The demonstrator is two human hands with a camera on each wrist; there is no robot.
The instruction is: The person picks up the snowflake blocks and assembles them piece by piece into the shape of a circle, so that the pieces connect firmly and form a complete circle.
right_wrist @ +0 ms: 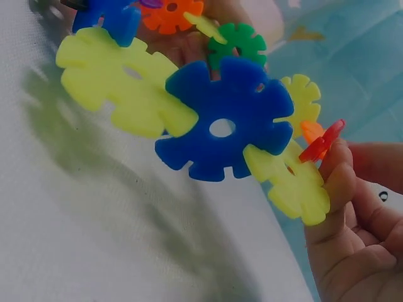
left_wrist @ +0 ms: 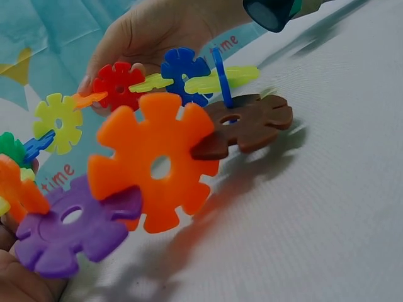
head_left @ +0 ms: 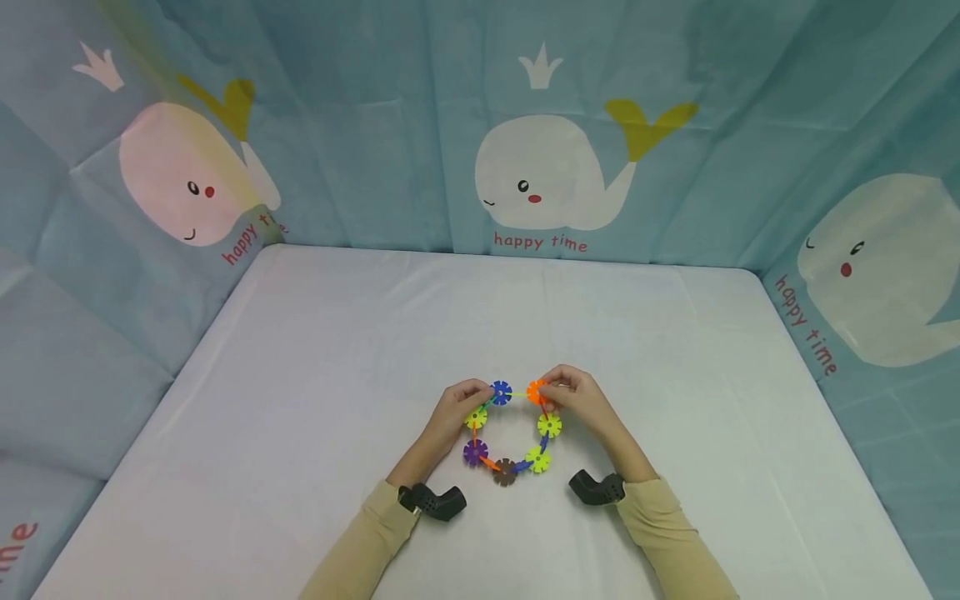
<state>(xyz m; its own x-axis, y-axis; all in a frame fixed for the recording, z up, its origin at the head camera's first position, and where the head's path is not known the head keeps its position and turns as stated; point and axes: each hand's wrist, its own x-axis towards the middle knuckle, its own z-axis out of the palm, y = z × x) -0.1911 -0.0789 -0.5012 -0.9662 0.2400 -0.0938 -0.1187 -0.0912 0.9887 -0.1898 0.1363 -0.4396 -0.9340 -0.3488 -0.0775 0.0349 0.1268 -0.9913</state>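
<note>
A closed ring of slotted, flower-shaped plastic discs hangs between the two hands, just above the white table. At its far left, my left hand grips the ring beside a blue disc. On the opposite side, my right hand pinches the ring at an orange disc and a red one. A brown disc forms the near edge, beside a purple disc. In the left wrist view, a large orange disc joins purple and brown ones. A dark blue disc links yellow ones in the right wrist view.
The white-covered table extends around the hands. Blue-green sheets with whale prints rise at its back and sides. A black wrist device sits on the left forearm, another on the right.
</note>
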